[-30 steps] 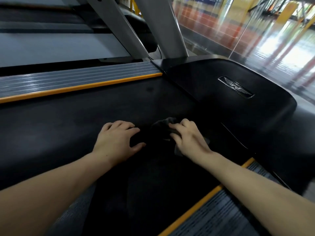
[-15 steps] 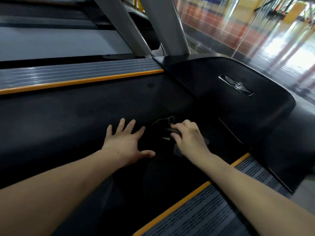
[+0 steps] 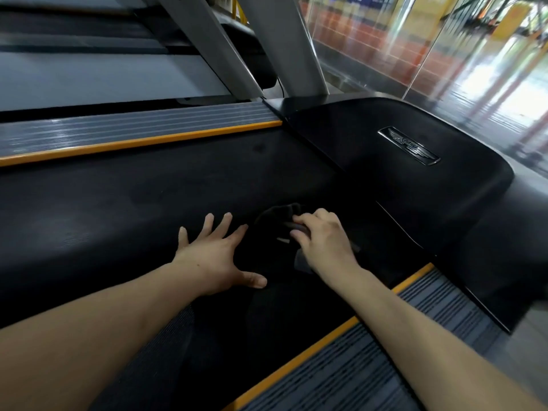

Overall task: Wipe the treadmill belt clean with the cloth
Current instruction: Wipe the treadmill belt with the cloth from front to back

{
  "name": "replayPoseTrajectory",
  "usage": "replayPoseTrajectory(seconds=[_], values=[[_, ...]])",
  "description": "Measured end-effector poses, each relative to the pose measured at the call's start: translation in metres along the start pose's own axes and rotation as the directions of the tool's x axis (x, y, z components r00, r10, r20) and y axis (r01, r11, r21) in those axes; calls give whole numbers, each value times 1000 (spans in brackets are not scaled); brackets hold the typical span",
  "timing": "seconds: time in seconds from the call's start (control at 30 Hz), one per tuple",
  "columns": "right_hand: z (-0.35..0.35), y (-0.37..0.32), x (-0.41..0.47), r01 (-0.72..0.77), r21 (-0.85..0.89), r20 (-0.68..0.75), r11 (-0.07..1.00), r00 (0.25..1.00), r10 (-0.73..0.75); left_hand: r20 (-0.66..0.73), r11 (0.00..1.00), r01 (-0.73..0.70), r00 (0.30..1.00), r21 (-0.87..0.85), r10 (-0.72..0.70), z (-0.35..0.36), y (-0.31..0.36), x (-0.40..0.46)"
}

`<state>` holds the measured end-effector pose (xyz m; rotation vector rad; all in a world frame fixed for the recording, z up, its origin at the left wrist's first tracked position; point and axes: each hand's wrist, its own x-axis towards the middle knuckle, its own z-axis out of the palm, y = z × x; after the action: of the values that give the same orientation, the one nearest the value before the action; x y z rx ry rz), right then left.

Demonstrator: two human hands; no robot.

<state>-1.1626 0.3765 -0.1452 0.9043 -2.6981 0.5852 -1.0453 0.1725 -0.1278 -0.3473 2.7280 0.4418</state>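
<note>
The black treadmill belt (image 3: 124, 203) runs across the view from left to lower middle. A dark cloth (image 3: 274, 219) lies bunched on the belt near its front end. My right hand (image 3: 323, 241) sits on the cloth with its fingers curled into the fabric, gripping it. My left hand (image 3: 218, 255) rests flat on the belt just left of the cloth, fingers spread and straight, thumb pointing toward the cloth. Part of the cloth is hidden under my right hand.
Grey ribbed side rails with orange edging border the belt at the far side (image 3: 139, 132) and the near right (image 3: 385, 360). A glossy black motor cover (image 3: 415, 185) with a metal badge (image 3: 409, 146) rises right of the cloth. Two grey uprights (image 3: 284, 46) stand behind; a glass wall lies beyond.
My left hand has gone from loosely curled to flat with fingers spread on the belt. My right hand stays on the cloth in about the same place.
</note>
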Motion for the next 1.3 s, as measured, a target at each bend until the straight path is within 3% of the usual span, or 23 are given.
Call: replayPoseTrajectory(seconds=[0.07, 0.17, 0.23, 0.33, 0.43, 0.53, 0.6, 0.67, 0.77, 0.87, 0.97, 1.03, 1.17, 1.3], values=[[-5, 30, 17, -8, -111, -36, 994, 999, 4, -1, 1000, 2, 1000, 9, -2, 0, 1, 1], [-24, 91, 45, -292, -187, -161, 938, 951, 264, 13, 1000, 12, 1000, 22, -12, -2, 2, 3], [-27, 95, 45, -381, -203, -171, 902, 921, 351, 10, 1000, 10, 1000, 24, -10, -2, 1, 3], [-21, 50, 27, -346, -149, -122, 926, 936, 330, 7, 1000, 2, 1000, 19, -2, -1, 0, 0], [-7, 2, -11, -143, -64, -48, 988, 989, 140, 7, 999, 2, 1000, 37, -2, -1, 1, -2], [-10, 13, -10, -23, -60, 6, 998, 1000, 24, 16, 998, 2, 1000, 66, -3, -2, 3, -3], [-14, 46, 10, -100, -135, -65, 986, 994, 92, 14, 995, 22, 1000, 96, -23, -4, 6, -4], [-25, 82, 24, -283, -175, -148, 943, 955, 259, -32, 986, 41, 999, 159, -36, -5, 11, -9], [-28, 82, 21, -412, -185, -181, 892, 907, 381, -140, 978, 28, 990, 207, 1, 0, 19, -18], [-20, 40, 7, -350, -134, -96, 927, 936, 339, -77, 994, 8, 997, 105, 0, 2, 16, -24], [-7, -1, -27, -119, -120, -15, 986, 993, 118, 35, 999, -1, 999, 46, 0, 1, 10, -27], [-14, 1, -30, -20, -100, -8, 995, 1000, 19, 15, 998, -4, 1000, 57, 3, 3, 10, -27], [-45, 60, 5, -227, -327, -35, 918, 973, 228, -2, 998, 2, 1000, 70, -1, 7, 13, -26], [-45, 65, 6, -414, -270, -111, 869, 910, 399, 10, 998, 8, 1000, 67, -8, 6, 14, -24]])
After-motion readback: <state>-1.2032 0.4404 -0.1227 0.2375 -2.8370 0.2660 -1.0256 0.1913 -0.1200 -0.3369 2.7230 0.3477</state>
